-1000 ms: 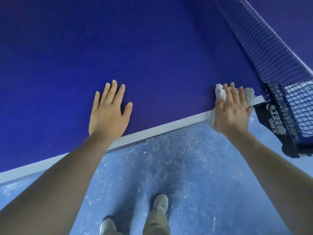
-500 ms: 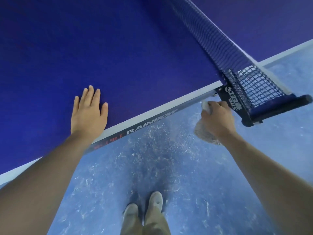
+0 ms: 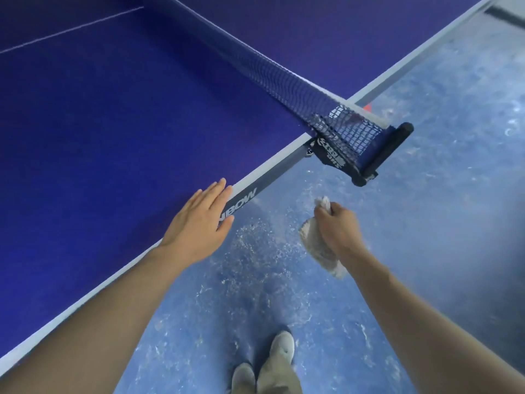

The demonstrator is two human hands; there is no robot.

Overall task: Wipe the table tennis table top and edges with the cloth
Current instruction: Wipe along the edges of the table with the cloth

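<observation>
The blue table tennis table fills the upper left, its white-lined side edge running diagonally from lower left to upper right. My left hand lies flat with straight fingers over that edge, partly covering the lettering on the side rail. My right hand is off the table, over the floor to the right of the edge, and grips a crumpled grey-white cloth that hangs below the fist.
The dark net crosses the table and ends at a black clamp post sticking out past the edge, above my right hand. Scuffed blue floor lies to the right. My shoes stand below.
My right hand took the cloth off the table edge near the net clamp and drew it back over the floor. My left hand slid from the table top onto the edge.
</observation>
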